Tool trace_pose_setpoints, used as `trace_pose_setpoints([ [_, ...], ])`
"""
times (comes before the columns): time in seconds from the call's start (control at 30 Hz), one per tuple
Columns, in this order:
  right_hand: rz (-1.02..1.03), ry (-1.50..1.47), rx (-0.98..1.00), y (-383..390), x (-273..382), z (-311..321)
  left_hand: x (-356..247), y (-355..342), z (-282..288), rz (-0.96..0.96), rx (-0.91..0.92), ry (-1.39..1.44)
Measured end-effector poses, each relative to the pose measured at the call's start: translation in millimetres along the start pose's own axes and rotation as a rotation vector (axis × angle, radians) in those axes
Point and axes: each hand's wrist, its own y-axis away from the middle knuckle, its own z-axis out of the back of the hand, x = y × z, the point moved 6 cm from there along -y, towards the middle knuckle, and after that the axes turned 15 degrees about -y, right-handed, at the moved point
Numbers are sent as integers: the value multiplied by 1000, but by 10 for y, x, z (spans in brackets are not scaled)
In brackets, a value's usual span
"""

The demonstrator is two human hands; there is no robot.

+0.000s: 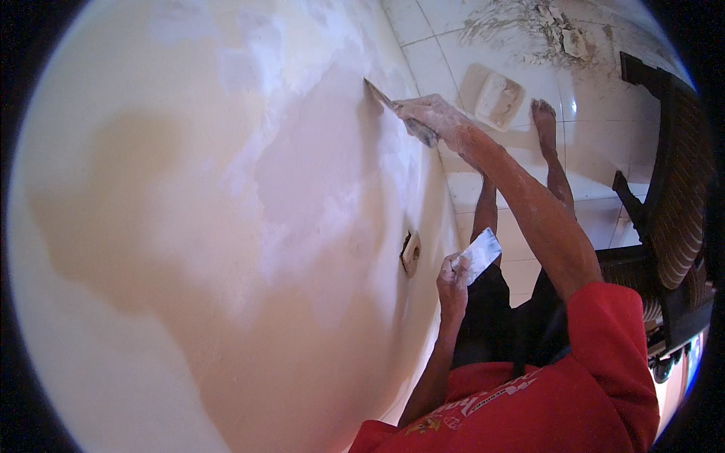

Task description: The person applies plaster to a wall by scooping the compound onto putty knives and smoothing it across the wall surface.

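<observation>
My right hand is stretched out and grips a putty knife, whose blade tip presses on the cream wall at the edge of a pale patch of fresh filler. My left hand is held lower, close to the wall, and holds a wide flat scraper blade smeared with white filler. Both forearms are dusted white. A red sleeve covers my right upper arm.
An uncovered round socket hole sits in the wall near my left hand. On the white tiled floor lie a rectangular tray of filler, my bare foot and plaster debris. A dark wicker chair stands to the right.
</observation>
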Motion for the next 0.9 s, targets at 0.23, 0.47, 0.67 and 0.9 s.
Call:
trace_pose_setpoints([
  [0.23,42,163,244,866,-182,-763,203,-29,76,14,6,13],
  [0.47,-60,158,273,1565,-180,-758,343,-11,115,-427,-217,-495],
  [0.67,34,43,6,341,-255,2,137,-75,-39,-12,20,-105],
  [0.9,46,42,187,651,-304,-431,379,-357,-282,-6,81,-284],
])
